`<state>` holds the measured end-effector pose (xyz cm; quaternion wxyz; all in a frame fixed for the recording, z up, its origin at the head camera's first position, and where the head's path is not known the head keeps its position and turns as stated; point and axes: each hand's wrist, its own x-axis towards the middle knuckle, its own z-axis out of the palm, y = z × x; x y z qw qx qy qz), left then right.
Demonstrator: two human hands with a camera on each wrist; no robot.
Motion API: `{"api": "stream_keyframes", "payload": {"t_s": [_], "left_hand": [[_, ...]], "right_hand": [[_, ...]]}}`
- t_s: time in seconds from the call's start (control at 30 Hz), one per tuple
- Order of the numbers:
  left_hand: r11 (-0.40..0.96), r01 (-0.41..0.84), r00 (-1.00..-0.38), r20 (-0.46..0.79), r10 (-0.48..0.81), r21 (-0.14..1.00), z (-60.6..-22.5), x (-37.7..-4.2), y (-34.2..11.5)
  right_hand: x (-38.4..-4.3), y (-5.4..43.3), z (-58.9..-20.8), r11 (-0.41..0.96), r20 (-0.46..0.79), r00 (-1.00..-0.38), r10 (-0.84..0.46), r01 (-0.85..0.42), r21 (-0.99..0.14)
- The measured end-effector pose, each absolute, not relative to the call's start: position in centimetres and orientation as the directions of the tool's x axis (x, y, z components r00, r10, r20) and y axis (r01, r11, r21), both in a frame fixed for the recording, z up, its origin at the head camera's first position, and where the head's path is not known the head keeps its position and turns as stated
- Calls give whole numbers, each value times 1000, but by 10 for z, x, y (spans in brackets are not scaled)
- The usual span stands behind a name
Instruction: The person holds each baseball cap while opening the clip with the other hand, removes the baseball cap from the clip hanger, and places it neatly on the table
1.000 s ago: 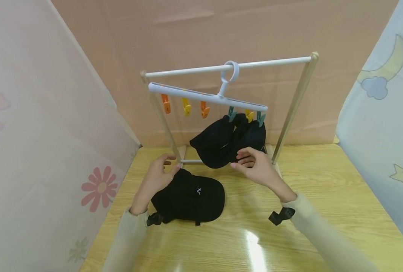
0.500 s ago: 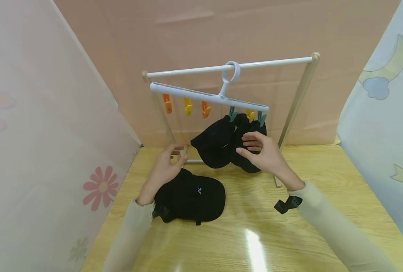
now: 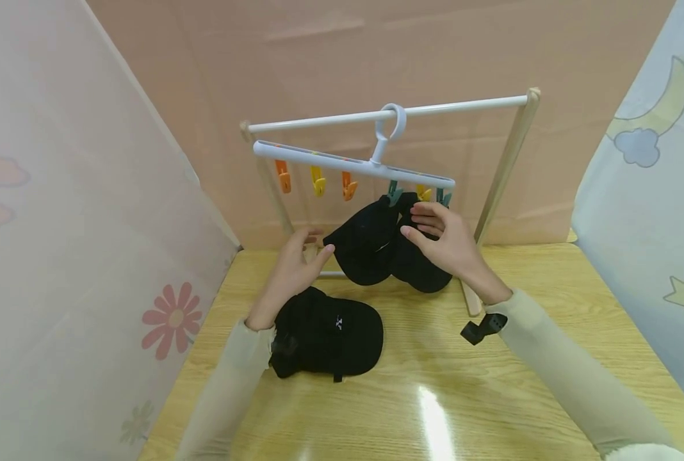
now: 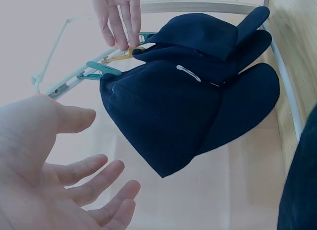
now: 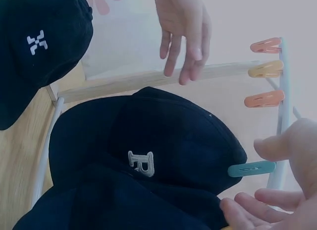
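Observation:
Three black baseball caps [image 3: 367, 240] hang close together from the right half of a pale blue clip hanger [image 3: 319, 155]. Two teal clips [image 4: 104, 70] and a yellow clip [image 4: 119, 57] hold them. The front cap shows a white embroidered letter [image 5: 142, 163]. My left hand [image 3: 293, 269] is beside the left edge of the caps, fingers spread and loosely bent, holding nothing. Over the right side of the caps is my right hand [image 3: 448, 246], thumb and fingers apart, just below the clips. Another black cap [image 3: 348, 339] lies on the table under my left forearm.
The hanger hooks over the white rod [image 3: 463, 107] of a wooden rack [image 3: 506, 160]. Two orange clips and a yellow clip [image 3: 317, 181] hang unused on its left half. Patterned cloth walls [image 3: 77, 256] stand on both sides of the wooden table [image 3: 526, 378].
My left hand has moved up and to the right, towards the hanging caps. My right hand has risen from their lower edge to near the clips. The cap on the table stays put.

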<state>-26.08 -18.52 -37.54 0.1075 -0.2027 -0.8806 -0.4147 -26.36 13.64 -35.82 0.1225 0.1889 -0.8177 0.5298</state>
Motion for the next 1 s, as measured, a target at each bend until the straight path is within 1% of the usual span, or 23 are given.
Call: {"api": "stream_keyframes", "payload": {"t_s": [0.13,0.33,0.53,0.67,0.8,1.0], "left_hand": [[539,443,-896,359,260,716,-372,-267,-178],[517,461,-887,373,272,721,-367,-278,-169],[521,450,-893,360,270,725,-365,-285,-165],[497,441,-897,348,272,748,-365,-289,-160],[479,435,-899,337,280,762,-364,-291,-154],[512,445,-894,332,301,734,-363,-293,-144]], "right_hand": [[-270,133,-358,330,425,-892,-157,-453,-828],[-277,129,-357,321,450,-885,-118,-463,-826],[-282,121,-356,270,419,-902,-106,-431,-861],[-285,116,-355,250,396,-912,-113,-411,-876],[-288,112,-353,252,383,-916,-115,-400,-881],[-293,107,-350,274,374,-921,-111,-390,-879]]}}
